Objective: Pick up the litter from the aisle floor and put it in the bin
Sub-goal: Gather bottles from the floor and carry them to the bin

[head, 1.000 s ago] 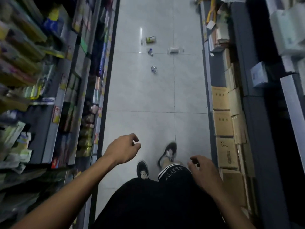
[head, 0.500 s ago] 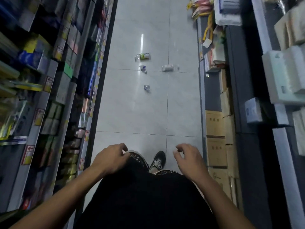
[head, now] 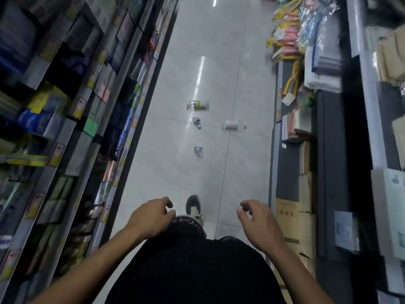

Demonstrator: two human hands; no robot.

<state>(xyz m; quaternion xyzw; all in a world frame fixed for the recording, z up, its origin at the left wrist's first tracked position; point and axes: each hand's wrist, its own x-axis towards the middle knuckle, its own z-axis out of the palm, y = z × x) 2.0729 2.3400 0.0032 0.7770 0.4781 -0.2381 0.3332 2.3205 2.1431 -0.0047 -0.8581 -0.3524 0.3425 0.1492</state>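
shelf price tags (head: 57, 152) blurred, carton (head: 287, 215) print unreadable, nothing legible

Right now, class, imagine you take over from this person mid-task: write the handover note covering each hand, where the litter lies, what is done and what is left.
Left hand: loosely curled, holds nothing.
Right hand: loosely curled, holds nothing.
Litter, all on the floor ahead: crumpled bottle nearest; small wad beyond it; pink-label bottle to its right; green-label bottle farthest.
Bin: not in view.
Done: nothing picked up yet.
Left: walk up, collect all four pieces, find the bin and drop them in.
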